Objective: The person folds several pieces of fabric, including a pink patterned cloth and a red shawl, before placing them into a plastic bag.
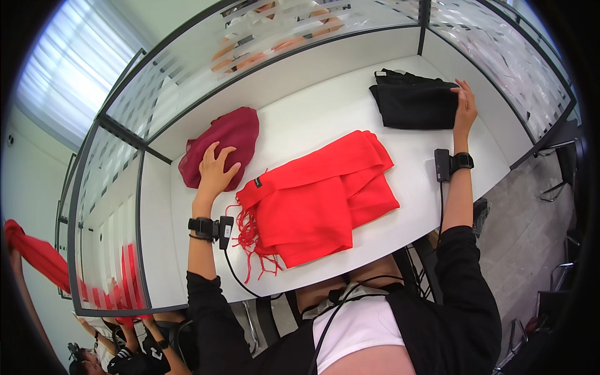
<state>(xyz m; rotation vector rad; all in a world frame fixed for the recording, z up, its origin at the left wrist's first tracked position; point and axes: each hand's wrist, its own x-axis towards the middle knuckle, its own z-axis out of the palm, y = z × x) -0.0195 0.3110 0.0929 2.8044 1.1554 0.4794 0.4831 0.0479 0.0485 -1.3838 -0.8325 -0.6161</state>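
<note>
My left hand point(216, 169), fingers spread, is over the near side of a bundled maroon cloth point(234, 133) at the left of the desk; whether it presses on the fabric I cannot tell. At the far right my right hand point(464, 105) is at the right edge of a folded black garment point(417, 104), its fingertips touching or just above the fabric. Between my arms lies a folded bright red scarf point(318, 197) with a small black label point(258, 182) and loose fringe point(248, 229) at its left end. Neither hand holds the scarf.
Low white panels with black-framed glass point(304, 51) enclose the white desk point(300, 110) at the back and sides. Each wrist wears a black strapped device point(206, 228) with a cable. Another person point(276, 33) sits beyond the glass; people at lower left handle red cloth point(37, 253).
</note>
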